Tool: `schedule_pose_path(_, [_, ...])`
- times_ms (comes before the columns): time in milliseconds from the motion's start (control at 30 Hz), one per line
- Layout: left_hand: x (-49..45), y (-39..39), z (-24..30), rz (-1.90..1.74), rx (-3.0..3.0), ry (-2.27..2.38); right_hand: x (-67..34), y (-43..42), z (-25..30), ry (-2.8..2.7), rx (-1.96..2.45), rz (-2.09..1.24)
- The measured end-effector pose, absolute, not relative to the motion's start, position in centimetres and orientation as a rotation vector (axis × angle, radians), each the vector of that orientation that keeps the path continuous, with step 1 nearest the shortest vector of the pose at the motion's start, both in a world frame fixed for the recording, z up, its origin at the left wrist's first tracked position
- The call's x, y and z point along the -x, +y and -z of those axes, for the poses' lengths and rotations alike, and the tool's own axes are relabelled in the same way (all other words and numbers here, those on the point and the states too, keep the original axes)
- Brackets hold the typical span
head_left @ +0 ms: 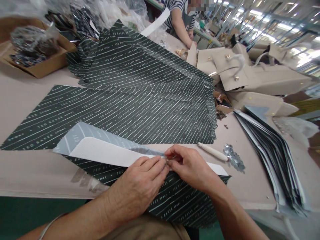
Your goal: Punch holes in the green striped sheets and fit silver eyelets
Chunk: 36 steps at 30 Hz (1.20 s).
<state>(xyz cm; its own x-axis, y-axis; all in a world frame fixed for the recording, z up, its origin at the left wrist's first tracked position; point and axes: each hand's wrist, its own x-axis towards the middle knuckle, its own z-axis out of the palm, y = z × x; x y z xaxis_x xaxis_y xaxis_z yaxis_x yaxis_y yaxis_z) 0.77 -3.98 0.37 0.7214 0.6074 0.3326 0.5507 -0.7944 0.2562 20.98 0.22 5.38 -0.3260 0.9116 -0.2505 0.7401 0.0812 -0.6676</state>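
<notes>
A dark lining fabric piece (185, 205) with slanted white lettering lies at the table's front edge and hangs over it. A white stiff strip (105, 152) runs along it, with the fabric's grey-blue underside (92, 133) turned up behind. My left hand (147, 180) rests on the strip, fingers together and laid down flat. Touching its fingertips, my right hand (183, 163) pinches with thumb and forefinger at the strip's middle. What sits in that pinch is too small and covered to make out.
A white-handled tool (212, 151) lies beside a pile of small metal discs (233, 157). Stacked printed fabric (140, 110) spreads behind. Folded dark strips (272, 156) and beige bag parts (250, 73) are on the right, a cardboard box (47, 65) at left. Across the table stands a person (180, 20).
</notes>
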Motion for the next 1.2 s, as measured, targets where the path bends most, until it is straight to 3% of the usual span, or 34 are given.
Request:
schedule_pose_path(167, [-0.9,-3.8,-0.4,-0.701,-2.773,0.954,-28.1,0.4,-4.4,-2.081,1.81,-0.222])
schedule_pose_path(233, [-0.9,-3.9,-0.4,-0.713,-2.771,0.955,-31.4,0.3,-3.1,-2.085,1.878,-0.064])
schedule_pose_path(400, [-1.2,-3.9,-1.0,-0.69,-2.817,0.986,-34.8,-0.7,-1.3,-1.993,1.954,-0.233])
schedule_pose_path(500, [-1.2,-3.7,-1.3,-0.664,-2.855,0.984,-33.5,-1.5,-2.9,-1.526,1.889,-0.221])
schedule_pose_path(567, [-1.1,-3.7,-1.3,-0.667,-2.863,0.954,-31.7,-2.0,-4.6,-1.14,1.596,-0.268])
schedule_pose_path(667, [-0.8,-3.6,-1.1,-0.723,-2.85,0.918,-28.3,-2.6,-6.6,-0.823,1.166,-0.552])
schedule_pose_path(833, [-0.6,-3.6,-0.7,-0.747,-2.833,0.925,-22.5,-2.4,-5.5,-0.455,0.998,-1.072])
schedule_pose_path(1200, [-0.5,-3.9,0.0,-0.688,-2.791,0.931,-19.4,-0.8,-3.0,-0.263,0.878,-1.166])
